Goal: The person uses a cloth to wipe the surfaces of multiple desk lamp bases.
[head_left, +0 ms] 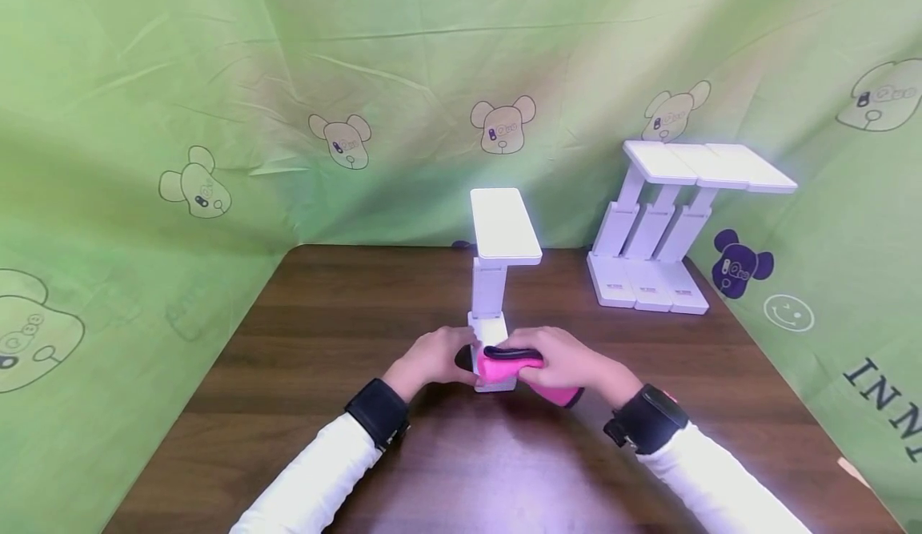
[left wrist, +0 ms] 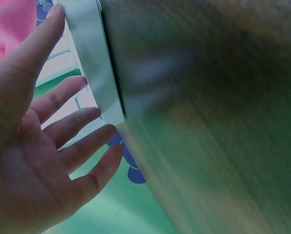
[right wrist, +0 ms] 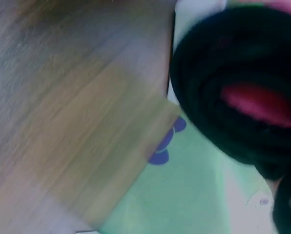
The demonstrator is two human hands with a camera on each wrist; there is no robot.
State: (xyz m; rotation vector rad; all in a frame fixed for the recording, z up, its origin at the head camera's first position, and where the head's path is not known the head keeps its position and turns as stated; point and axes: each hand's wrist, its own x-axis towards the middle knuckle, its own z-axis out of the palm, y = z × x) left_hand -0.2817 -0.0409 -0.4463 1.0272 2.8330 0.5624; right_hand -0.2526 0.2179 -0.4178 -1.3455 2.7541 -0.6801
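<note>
A white folding desk lamp stands unfolded on the table, its flat head above a jointed stem and slim base. My left hand is at the left side of the base, thumb spread from the fingers. In the left wrist view, its fairly straight fingertips reach the edge of the white base. With my right hand I grip a pink cloth with a black border, bunched over the lower base. The cloth's dark border fills much of the right wrist view and hides the right fingers.
Several matching white lamps stand side by side at the back right of the brown wooden table. A green curtain printed with bear heads hangs behind and along both sides. Something pale lies at the right table edge.
</note>
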